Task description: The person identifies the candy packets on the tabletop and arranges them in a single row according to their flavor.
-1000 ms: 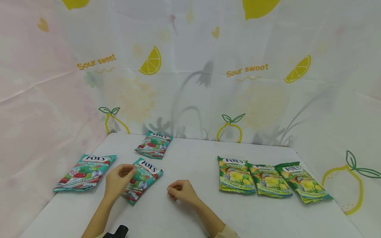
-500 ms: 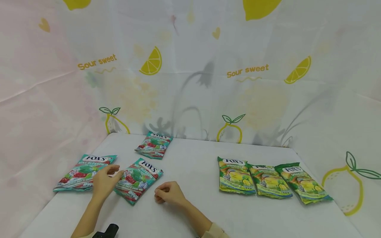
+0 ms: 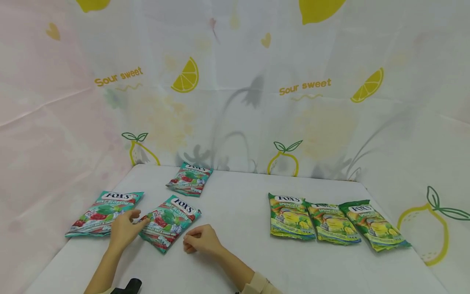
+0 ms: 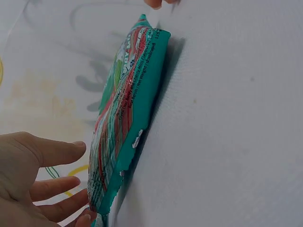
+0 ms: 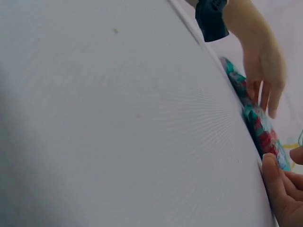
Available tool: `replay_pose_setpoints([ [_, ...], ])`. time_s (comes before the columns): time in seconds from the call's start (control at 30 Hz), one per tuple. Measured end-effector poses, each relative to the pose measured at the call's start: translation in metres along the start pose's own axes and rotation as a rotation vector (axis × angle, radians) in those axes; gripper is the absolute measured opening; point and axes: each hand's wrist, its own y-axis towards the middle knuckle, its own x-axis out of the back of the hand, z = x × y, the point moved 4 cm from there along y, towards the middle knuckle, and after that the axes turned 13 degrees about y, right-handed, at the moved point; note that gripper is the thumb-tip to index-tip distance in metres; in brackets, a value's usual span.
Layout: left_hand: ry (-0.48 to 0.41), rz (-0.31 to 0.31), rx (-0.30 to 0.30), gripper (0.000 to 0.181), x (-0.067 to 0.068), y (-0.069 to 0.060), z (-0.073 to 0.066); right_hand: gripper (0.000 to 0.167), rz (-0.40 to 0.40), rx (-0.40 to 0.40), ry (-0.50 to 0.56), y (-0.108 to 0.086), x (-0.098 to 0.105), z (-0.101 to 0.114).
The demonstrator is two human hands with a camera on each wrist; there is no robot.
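Note:
A teal and red FOX'S candy bag (image 3: 169, 222) lies face up and slanted on the table, between my two hands. My left hand (image 3: 125, 229) is at its left edge. In the left wrist view, the left hand's (image 4: 28, 177) thumb stands apart from the fingers, and the lower fingertips meet or nearly meet the bag's (image 4: 128, 99) end. Just off the bag's lower right side is my right hand (image 3: 203, 239), loosely curled with nothing visible in it. The right wrist view has this hand (image 5: 286, 191) near the bag's (image 5: 265, 135) end; contact cannot be told.
Another teal candy bag (image 3: 104, 214) lies left, partly behind my left hand. A third teal bag (image 3: 189, 179) is at the back. On the right, three green and yellow bags (image 3: 291, 216) form a row. A lemon-printed cloth (image 3: 235, 81) hangs behind the white table (image 3: 235, 192).
My left hand has moved left and down off the middle bag's face to its left edge. The right hand has shifted left, closer to that bag. The bags appear still.

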Motion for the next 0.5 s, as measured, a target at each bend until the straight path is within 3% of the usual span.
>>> replay_pose_setpoints([
  [0.5, 0.003, 0.115, 0.009, 0.052, -0.012, -0.003, 0.005, 0.015, 0.018, -0.041, 0.020, 0.000, -0.018, -0.002],
])
